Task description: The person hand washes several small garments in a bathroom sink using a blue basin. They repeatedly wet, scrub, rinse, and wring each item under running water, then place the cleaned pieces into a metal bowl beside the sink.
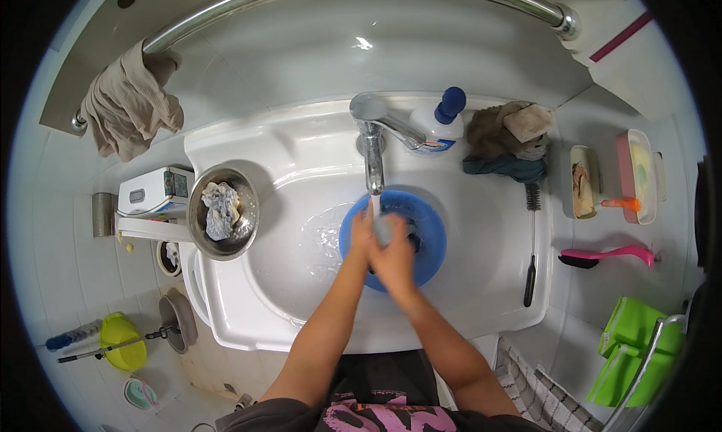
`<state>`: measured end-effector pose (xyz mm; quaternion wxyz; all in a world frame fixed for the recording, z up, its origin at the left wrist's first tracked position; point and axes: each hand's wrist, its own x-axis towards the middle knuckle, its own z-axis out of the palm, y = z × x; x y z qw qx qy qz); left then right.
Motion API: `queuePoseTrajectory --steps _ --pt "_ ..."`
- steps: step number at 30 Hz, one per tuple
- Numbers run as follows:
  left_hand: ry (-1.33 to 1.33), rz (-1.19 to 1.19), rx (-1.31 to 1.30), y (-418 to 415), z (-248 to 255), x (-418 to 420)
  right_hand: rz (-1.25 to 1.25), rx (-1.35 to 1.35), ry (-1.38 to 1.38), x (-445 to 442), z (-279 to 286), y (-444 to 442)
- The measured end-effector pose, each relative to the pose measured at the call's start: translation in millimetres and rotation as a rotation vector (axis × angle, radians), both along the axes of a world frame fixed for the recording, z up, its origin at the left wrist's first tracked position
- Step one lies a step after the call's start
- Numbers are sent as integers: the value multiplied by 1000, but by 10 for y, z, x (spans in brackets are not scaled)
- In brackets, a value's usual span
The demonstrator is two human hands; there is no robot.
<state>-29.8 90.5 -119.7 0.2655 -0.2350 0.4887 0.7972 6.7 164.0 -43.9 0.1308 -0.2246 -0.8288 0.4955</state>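
Note:
Water runs from the chrome faucet [373,167] over both hands, above a blue plastic basin [431,263] in the white washbasin [485,263]. My left hand [362,232] and my right hand [395,251] are close together around a wet greyish thing [384,229], blurred by motion; it looks like cloth, though I cannot be sure. My right fingers curl over it; how my left fingers lie is partly hidden. Something dark lies in the basin beneath my hands. Water also spreads on the washbasin floor left of the basin.
A metal bowl with a crumpled cloth [221,209] stands at the left rim. Behind are a pump bottle [437,124] and bunched cloths [496,141]. A thin bottle brush [532,246] lies on the right rim; a pink brush [609,255] is beyond. A towel [132,105] hangs from the chrome rail.

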Motion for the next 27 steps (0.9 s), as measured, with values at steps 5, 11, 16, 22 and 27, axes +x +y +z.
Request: queuePoseTrajectory --steps 5,11,16,22,27 --pt "-151 64 39 362 369 83 4 -64 -191 -468 -169 338" --pt "462 -351 -581 -59 -216 10 193 179 8 -171 -185 -204" --pt "-147 120 -58 178 430 -136 20 51 -67 -503 -305 64" --pt "-135 -14 158 -25 385 -109 46 247 -19 -442 -345 7" --pt "-149 -57 175 -75 745 -74 174 296 186 -384 -382 542"
